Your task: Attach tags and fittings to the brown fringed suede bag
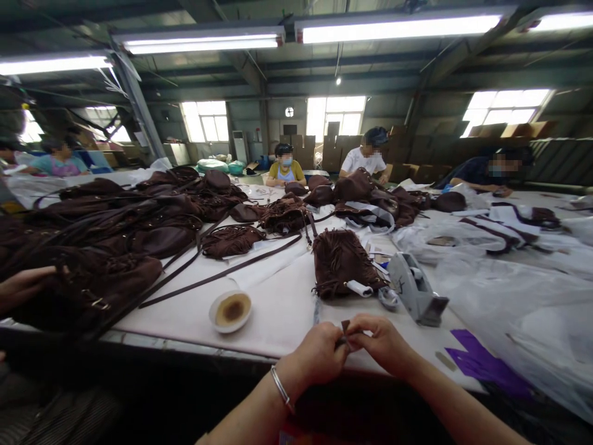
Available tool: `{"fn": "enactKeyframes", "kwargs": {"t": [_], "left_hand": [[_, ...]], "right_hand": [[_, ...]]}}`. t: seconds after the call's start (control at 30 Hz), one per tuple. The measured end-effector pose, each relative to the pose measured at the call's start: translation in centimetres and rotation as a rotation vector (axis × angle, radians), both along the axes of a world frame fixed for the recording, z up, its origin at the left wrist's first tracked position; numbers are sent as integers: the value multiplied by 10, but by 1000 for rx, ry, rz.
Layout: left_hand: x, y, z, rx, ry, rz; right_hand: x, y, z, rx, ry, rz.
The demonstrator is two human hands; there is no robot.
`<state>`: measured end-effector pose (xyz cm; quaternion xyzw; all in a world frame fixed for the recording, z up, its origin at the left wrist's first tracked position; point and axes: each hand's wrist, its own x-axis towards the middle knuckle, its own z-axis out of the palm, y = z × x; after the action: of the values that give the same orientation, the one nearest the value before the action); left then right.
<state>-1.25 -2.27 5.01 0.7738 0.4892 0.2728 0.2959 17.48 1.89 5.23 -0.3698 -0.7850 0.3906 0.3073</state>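
Near the table's front edge, my left hand [320,353] and my right hand [380,341] almost meet. Both are closed in a pinch on a small brown strip [345,325], whose flared end sticks up between the fingers; the rest is hidden. A bracelet circles my left wrist. Just beyond lies a dark brown fringed bag [341,262] with a white tag [359,288] at its lower edge. A grey tape dispenser [417,290] stands to the right of the bag, beside a roll of clear tape [388,298].
A white bowl [214,314] with a brown stain stands left of my hands. Brown bags [162,232] pile up at left and along the middle. Clear plastic sheeting [491,309] and a purple piece [486,364] lie right. Another person's hand [28,281] touches a bag; several people sit beyond.
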Motion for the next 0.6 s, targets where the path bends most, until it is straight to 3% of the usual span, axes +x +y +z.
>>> {"fn": "enactKeyframes", "kwargs": {"t": [0.13,0.3,0.5,0.6], "left_hand": [[0,-4,-3,-160,-95,2],[9,-4,-7,-195,-70,96],[11,-5,-7,-231,-76,73],[11,-5,-6,-235,-75,78]], "right_hand": [[-1,-5,-7,-145,67,-123],[4,-8,-9,-186,30,-160],[12,-6,20,231,-295,55],[10,-7,24,497,-433,119]]}}
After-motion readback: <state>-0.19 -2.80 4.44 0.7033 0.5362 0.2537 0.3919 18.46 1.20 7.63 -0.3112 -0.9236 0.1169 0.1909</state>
